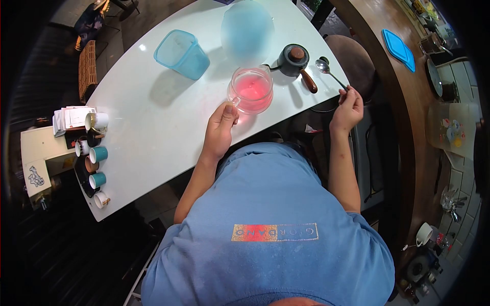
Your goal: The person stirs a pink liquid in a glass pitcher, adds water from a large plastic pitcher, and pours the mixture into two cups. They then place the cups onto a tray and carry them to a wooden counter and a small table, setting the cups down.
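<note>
My left hand point(220, 130) is closed round the handle of a clear glass jug point(263, 105), with pink liquid point(252, 86) inside. The jug is near the front edge of the white table. Out to the right, my right hand point(348, 108) pinches the end of a metal spoon point(331, 72), its bowl pointing away from me. Beyond the jug is a pale blue rounded thing point(246, 33), too blurred to name. To its left a translucent blue plastic container point(186, 56) stands with its top uncovered. Between jug and spoon sits a small dark pot point(292, 60) with wooden handle and knob.
Several cups point(98, 153) and a stack of papers point(69, 120) line the left end of the white table point(153, 168). A wooden counter point(375, 28) runs along the right, with a blue lid point(398, 49) on it. A round stool seat point(352, 61) is beyond my right hand.
</note>
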Demonstrator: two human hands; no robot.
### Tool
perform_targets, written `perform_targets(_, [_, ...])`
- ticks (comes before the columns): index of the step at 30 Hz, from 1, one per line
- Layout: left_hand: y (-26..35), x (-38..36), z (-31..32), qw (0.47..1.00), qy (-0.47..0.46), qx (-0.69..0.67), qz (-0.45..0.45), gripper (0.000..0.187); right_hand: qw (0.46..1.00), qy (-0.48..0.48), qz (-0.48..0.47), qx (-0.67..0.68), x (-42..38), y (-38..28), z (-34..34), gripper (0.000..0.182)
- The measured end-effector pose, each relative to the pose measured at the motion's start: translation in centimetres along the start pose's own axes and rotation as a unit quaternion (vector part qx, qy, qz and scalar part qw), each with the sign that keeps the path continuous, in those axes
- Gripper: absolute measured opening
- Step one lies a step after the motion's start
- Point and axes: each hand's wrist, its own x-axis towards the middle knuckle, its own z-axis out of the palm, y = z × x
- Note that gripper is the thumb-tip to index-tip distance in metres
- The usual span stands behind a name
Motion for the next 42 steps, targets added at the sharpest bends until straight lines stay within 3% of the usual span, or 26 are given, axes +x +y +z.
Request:
perform_targets(5, [-0.2, 0.4, -0.1, 1.000, -0.014, -0.003, -0.005, 0.040, 0.996, 0.009, 0.030, -0.079, 0.6, 4.1, -0.4, 0.022])
perform_targets(13, [0.1, 0.5, -0.6, 1.000, -0.021, -0.006, -0.014, 0.039, 0.993, 0.025, 0.068, -0.096, 0.1, 5.0, 0.4, 0.023])
perform_targets(15, [0.1, 0.5, -0.9, 1.000, -0.019, -0.009, -0.019, 0.038, 0.963, 0.033, -0.021, -0.266, 0.6, 7.2, -1.0, 0.023])
perform_targets(25, [-0.3, -0.1, -3.2, 0.999, 0.005, -0.038, -0.001, 0.037, 0.930, 0.000, -0.068, -0.360, -0.9, 6.4, -1.3, 0.022])
perform_targets(31, [0.1, -1.0, -5.4, 0.999, 0.002, -0.046, 0.009, 0.036, 0.905, 0.011, -0.164, -0.392, -1.3, 6.9, -0.8, 0.023])
perform_targets(36, [0.9, -1.1, -7.0, 0.998, -0.021, -0.051, 0.010, 0.038, 0.844, 0.000, -0.211, -0.494, -1.4, 6.9, -1.4, 0.025])
perform_targets(42, [1.2, -0.1, -7.4, 0.995, -0.096, -0.033, 0.013, 0.038, 0.899, 0.078, -0.168, -0.397, -2.8, 2.7, -2.5, 0.030])
